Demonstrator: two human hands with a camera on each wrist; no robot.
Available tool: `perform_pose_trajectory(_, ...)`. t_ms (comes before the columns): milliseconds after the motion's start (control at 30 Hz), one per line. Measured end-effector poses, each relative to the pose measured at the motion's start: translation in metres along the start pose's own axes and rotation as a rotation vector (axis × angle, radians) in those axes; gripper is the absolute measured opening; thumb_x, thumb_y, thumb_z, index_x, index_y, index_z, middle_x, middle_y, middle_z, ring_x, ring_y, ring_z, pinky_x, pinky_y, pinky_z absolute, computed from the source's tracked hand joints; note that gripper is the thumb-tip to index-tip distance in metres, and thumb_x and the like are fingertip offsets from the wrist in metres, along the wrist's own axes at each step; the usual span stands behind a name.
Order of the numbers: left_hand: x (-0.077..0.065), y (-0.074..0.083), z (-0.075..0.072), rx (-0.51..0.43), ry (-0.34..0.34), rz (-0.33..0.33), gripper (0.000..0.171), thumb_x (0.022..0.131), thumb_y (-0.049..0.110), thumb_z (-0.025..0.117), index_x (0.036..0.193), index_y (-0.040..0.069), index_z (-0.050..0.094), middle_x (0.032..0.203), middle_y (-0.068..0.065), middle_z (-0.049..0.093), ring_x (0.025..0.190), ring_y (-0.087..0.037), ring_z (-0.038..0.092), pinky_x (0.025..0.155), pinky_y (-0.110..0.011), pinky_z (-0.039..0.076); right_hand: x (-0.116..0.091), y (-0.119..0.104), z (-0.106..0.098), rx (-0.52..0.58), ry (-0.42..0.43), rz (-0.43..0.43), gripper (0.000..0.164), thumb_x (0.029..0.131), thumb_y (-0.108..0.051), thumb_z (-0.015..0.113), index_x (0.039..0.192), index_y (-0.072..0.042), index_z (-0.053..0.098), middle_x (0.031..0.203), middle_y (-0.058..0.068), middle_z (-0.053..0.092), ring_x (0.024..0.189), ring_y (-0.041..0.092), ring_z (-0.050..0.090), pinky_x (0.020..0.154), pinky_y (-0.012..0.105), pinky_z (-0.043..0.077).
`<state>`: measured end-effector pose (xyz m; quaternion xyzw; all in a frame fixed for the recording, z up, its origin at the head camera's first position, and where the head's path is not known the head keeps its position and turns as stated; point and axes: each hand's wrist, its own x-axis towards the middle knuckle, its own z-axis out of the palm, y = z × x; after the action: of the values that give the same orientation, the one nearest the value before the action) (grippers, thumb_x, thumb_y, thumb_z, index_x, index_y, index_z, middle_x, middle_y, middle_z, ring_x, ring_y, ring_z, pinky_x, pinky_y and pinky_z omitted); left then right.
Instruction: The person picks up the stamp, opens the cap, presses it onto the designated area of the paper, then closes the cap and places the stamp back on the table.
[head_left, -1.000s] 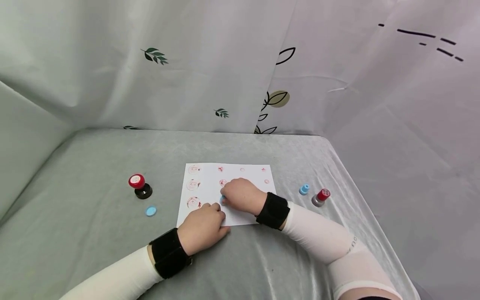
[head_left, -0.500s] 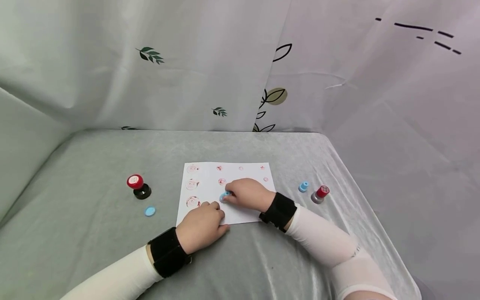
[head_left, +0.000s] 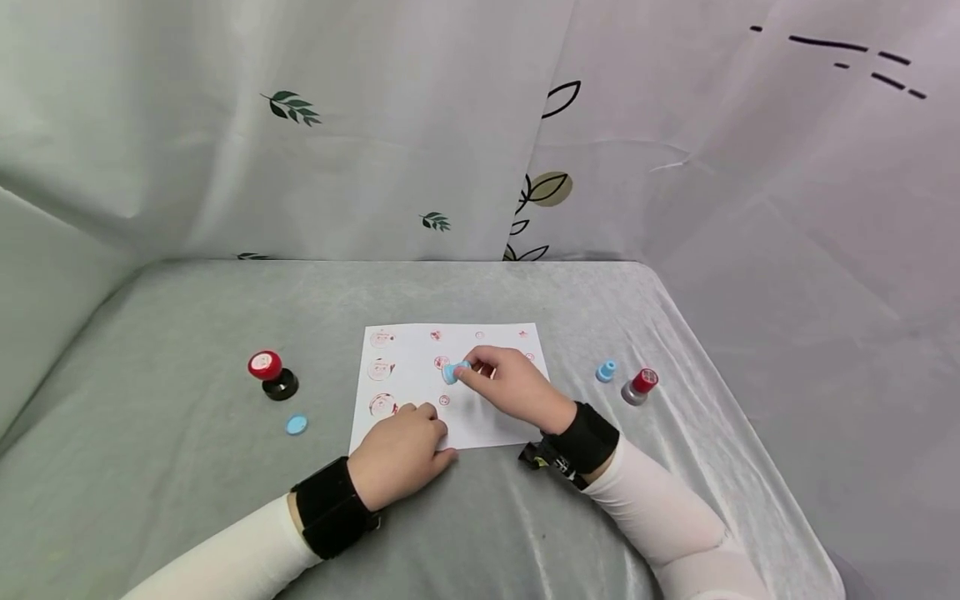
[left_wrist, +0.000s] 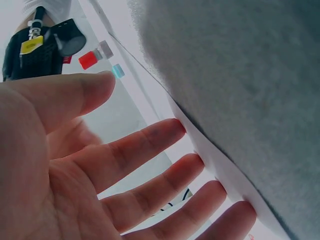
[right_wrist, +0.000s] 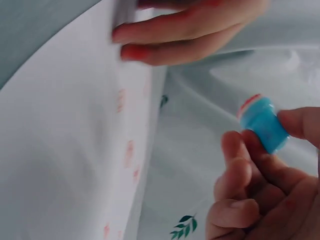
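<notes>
My right hand pinches a small light blue stamp between thumb and fingers, raised above a white sheet of paper. In the right wrist view the stamp is tilted, its red printing face turned away from the palm. My left hand rests on the sheet's front left part; in the left wrist view its fingertips touch the paper, and the fingers are extended. Rows of red prints mark the sheet, among them a small round print just below the held stamp.
Left of the paper stand a red-topped black stamp and a flat light blue disc. To the right are a small blue piece and a red and silver stamp. A grey cloth covers the table.
My right hand has lifted the blue stamp off the paper and tilted it, uncovering a small round red print. My left hand has stayed on the sheet.
</notes>
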<state>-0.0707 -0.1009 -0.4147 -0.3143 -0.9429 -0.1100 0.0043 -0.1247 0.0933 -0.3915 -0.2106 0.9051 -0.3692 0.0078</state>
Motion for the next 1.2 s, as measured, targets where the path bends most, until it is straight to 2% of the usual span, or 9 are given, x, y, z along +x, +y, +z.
perform_pose_trajectory(133,0.000,-0.001,0.000,0.005,0.003,0.003,0.025,0.082,0.039,0.071,0.070,0.017,0.066,0.072,0.002,0.053,0.065,-0.019,0.050,0.050,-0.033,0.044,-0.002,-0.004,-0.004,0.068,0.039,-0.019,0.015,0.095,-0.026,0.062,0.087,-0.015,0.069,0.075,-0.005,0.059,0.067,0.010,0.049,0.059,0.026,0.043)
perform_pose_trajectory(333,0.001,-0.003,-0.001,0.038,0.028,0.034,0.026,0.081,0.039,0.071,0.069,0.017,0.066,0.071,0.001,0.054,0.063,-0.021,0.051,0.050,-0.035,0.044,-0.004,-0.006,-0.006,0.101,0.036,-0.048,0.019,0.096,-0.025,0.060,0.090,-0.010,0.069,0.074,-0.004,0.057,0.066,0.010,0.048,0.059,0.027,0.043)
perform_pose_trajectory(467,0.001,-0.004,-0.002,0.051,0.032,0.060,0.026,0.081,0.039,0.071,0.068,0.016,0.066,0.072,0.001,0.056,0.062,-0.022,0.051,0.056,-0.036,0.044,-0.006,-0.005,-0.007,0.096,0.042,-0.049,0.019,0.096,-0.026,0.060,0.089,-0.010,0.069,0.073,-0.004,0.056,0.065,0.010,0.048,0.059,0.026,0.042)
perform_pose_trajectory(600,-0.001,-0.006,-0.004,0.065,0.003,0.040,0.024,0.081,0.039,0.071,0.077,0.015,0.069,0.075,0.001,0.058,0.064,-0.021,0.052,0.057,-0.036,0.045,-0.008,-0.004,-0.008,0.105,0.058,-0.060,0.016,0.096,-0.025,0.061,0.087,-0.013,0.068,0.072,-0.004,0.056,0.064,0.010,0.048,0.058,0.026,0.042)
perform_pose_trajectory(733,-0.009,-0.019,-0.008,0.100,-0.001,-0.019,0.026,0.080,0.037,0.075,0.090,0.013,0.070,0.082,-0.001,0.062,0.068,-0.021,0.054,0.058,-0.037,0.048,-0.008,-0.004,-0.008,0.126,0.081,-0.077,0.015,0.095,-0.023,0.061,0.087,-0.012,0.068,0.072,-0.004,0.057,0.064,0.011,0.047,0.058,0.026,0.041)
perform_pose_trajectory(800,-0.016,-0.029,-0.011,0.105,0.017,-0.061,0.026,0.079,0.033,0.076,0.092,0.012,0.069,0.083,-0.003,0.062,0.068,-0.023,0.055,0.058,-0.038,0.048,-0.008,-0.004,-0.008,0.132,0.089,-0.076,0.013,0.095,-0.022,0.061,0.086,-0.014,0.067,0.072,-0.004,0.057,0.064,0.011,0.047,0.058,0.026,0.040)
perform_pose_trajectory(1000,-0.047,-0.065,-0.024,0.095,0.086,-0.184,0.032,0.076,0.026,0.078,0.097,0.005,0.068,0.085,-0.011,0.063,0.069,-0.029,0.058,0.055,-0.044,0.049,-0.009,-0.005,-0.008,0.144,0.100,-0.065,0.013,0.095,-0.023,0.062,0.085,-0.015,0.067,0.072,-0.003,0.056,0.064,0.012,0.046,0.058,0.026,0.040)
perform_pose_trajectory(1100,-0.062,-0.081,-0.031,0.103,0.058,-0.278,0.041,0.076,0.027,0.079,0.104,0.000,0.066,0.092,-0.018,0.064,0.074,-0.032,0.059,0.059,-0.050,0.051,-0.010,-0.006,-0.008,0.156,0.108,-0.068,0.014,0.095,-0.023,0.062,0.085,-0.014,0.066,0.071,-0.003,0.056,0.063,0.012,0.046,0.057,0.026,0.040)
perform_pose_trajectory(1200,-0.072,-0.094,-0.034,0.113,0.008,-0.358,0.046,0.077,0.028,0.079,0.106,-0.004,0.064,0.093,-0.023,0.062,0.070,-0.033,0.059,0.056,-0.051,0.051,-0.010,-0.007,-0.008,0.171,0.121,-0.078,0.014,0.095,-0.022,0.062,0.084,-0.014,0.065,0.071,-0.003,0.055,0.062,0.012,0.046,0.056,0.025,0.039)
